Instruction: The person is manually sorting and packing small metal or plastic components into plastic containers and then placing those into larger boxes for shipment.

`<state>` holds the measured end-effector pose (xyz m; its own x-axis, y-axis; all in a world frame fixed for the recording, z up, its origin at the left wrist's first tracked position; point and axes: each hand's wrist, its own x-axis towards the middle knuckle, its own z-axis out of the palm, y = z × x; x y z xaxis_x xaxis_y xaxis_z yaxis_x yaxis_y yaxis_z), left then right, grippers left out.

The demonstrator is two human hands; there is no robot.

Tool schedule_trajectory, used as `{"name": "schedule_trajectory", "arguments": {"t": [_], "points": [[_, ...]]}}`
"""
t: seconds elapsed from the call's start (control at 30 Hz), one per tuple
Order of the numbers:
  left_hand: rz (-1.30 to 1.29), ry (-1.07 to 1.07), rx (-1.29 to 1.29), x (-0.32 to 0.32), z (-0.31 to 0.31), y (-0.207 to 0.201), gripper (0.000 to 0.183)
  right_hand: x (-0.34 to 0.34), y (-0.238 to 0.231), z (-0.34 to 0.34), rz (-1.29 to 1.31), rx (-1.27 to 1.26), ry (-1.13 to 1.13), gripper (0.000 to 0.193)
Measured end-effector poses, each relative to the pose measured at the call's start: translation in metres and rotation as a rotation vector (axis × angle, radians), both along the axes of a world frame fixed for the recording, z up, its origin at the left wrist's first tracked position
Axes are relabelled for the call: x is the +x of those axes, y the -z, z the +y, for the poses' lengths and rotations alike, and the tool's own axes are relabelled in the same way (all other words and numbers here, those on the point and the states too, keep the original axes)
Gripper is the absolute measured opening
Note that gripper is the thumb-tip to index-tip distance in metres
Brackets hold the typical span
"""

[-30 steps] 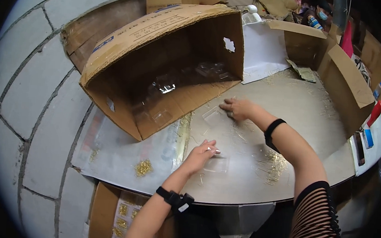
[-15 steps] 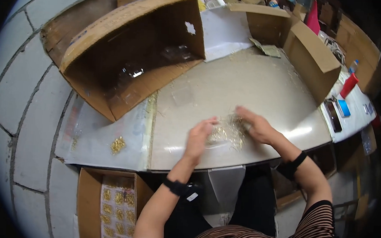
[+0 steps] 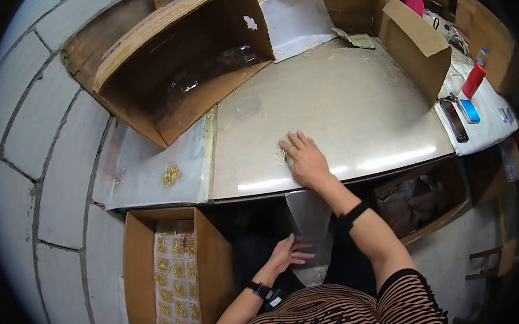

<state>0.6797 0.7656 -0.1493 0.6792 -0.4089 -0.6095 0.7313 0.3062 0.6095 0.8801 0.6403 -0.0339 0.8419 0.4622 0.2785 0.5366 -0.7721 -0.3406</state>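
My right hand (image 3: 306, 160) lies on the smooth beige tabletop (image 3: 347, 108) near its front edge, fingers stretched out. A few thin metallic bits (image 3: 288, 159) show beside its palm; whatever else is under the palm is hidden. Below the table edge, my left hand (image 3: 289, 254) hangs with fingers apart, holding nothing visible. Beside it a grey sheet-like chute (image 3: 311, 220) slopes down from the edge. A small heap of gold-coloured pieces (image 3: 172, 175) sits on the pale covering at the table's left.
A large cardboard box (image 3: 149, 106) with clear plastic boxes (image 3: 184, 83) lies on its side at the back left. An open carton (image 3: 210, 261) of bagged gold pieces (image 3: 176, 270) stands below. A phone (image 3: 454, 121), blue box (image 3: 469, 110) and red cylinder (image 3: 474, 81) are at right.
The loose gold pieces between my hands have gone from the open tabletop. My left hand has dropped below the table edge; my right hand has moved left and flattened on the surface.
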Motion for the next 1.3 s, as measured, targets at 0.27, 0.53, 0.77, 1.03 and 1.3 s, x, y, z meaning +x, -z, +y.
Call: {"name": "schedule_trajectory", "arguments": {"t": [0.27,0.53,0.77,1.03,1.3], "points": [[-0.047,-0.051,-0.174,0.025,-0.020,0.007,0.060,-0.080,-0.013,-0.015,-0.048,0.033,0.034,0.044],[-0.027,-0.127,-0.276,0.014,-0.023,0.026,0.055,-0.136,-0.033,-0.052,-0.002,0.050,-0.131,0.042],[-0.106,-0.191,-0.237,0.006,-0.025,0.025,0.051,-0.181,0.003,-0.082,0.272,0.241,-0.130,0.048],[-0.079,-0.206,-0.292,-0.004,-0.025,0.027,0.051,-0.200,0.041,-0.069,0.421,0.160,-0.296,0.042],[0.027,-0.168,-0.220,-0.017,-0.019,0.003,0.052,-0.201,0.029,-0.077,0.310,0.322,-0.120,0.054]]}}
